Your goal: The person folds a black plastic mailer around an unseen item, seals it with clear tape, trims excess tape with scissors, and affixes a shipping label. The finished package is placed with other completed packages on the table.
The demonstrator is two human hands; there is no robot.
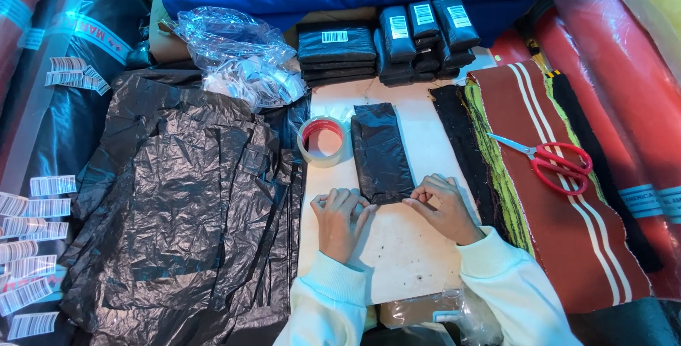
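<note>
White tabletop (418,140), crowded on every side, with two hands pressed to a black plastic packet at its middle.

Both hands meet at the packet's (381,151) near end: the left hand (340,215) has its fingers curled, tips pinching the near left corner, and the right hand (443,207) bends its fingers onto the near right corner. Just beside the packet's left edge lies a roll of tape (323,140). Stacked black packets (386,41) line the tabletop's far edge. Loose black plastic bags (184,204) spill over the left edge, crumpled clear plastic (237,51) behind them. Red-handled scissors (557,161) rest on striped fabric (567,204) past the right edge.
</note>
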